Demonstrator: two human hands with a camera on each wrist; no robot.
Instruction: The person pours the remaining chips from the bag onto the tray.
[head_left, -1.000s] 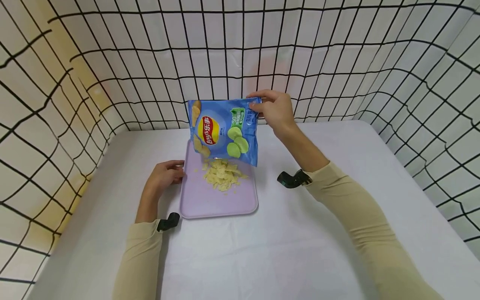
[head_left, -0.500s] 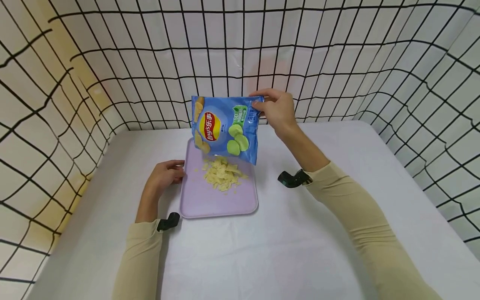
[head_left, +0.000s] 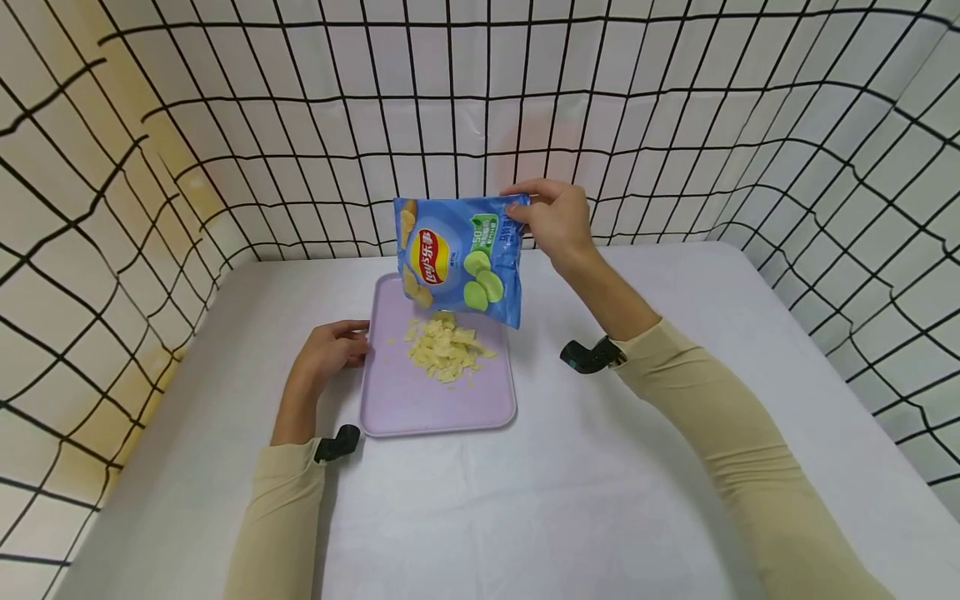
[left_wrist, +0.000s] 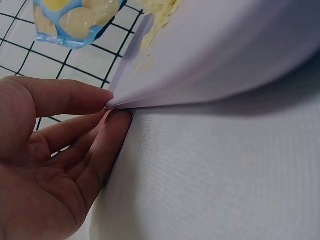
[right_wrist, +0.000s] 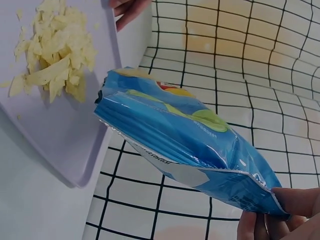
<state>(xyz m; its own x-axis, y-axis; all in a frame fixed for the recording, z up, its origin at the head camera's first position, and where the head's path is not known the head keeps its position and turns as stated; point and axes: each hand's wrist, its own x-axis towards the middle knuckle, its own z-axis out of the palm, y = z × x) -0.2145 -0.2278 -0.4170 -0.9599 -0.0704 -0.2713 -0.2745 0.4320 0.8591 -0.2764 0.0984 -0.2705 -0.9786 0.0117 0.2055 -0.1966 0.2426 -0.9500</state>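
Note:
A blue Lay's chip bag (head_left: 459, 258) hangs over the far part of a lilac tray (head_left: 435, 408), its printed front turned to the head camera. My right hand (head_left: 557, 218) pinches the bag's right end between thumb and fingers. In the right wrist view the bag (right_wrist: 185, 140) slopes down toward the tray. A heap of broken potato chips (head_left: 444, 348) lies in the middle of the tray, with small crumbs around it. My left hand (head_left: 327, 350) is at the tray's left edge; in the left wrist view its thumb and fingers pinch the tray's rim (left_wrist: 165, 102).
The tray stands on a white-covered table (head_left: 570, 500). Black wire grid (head_left: 465, 108) encloses the table at the back and both sides, close behind the bag. Each wrist carries a small black camera mount (head_left: 588, 357).
The chip bag has shifted a little to the right, rising slightly and then dropping back. My left hand, the tray and the heap of chips look the same.

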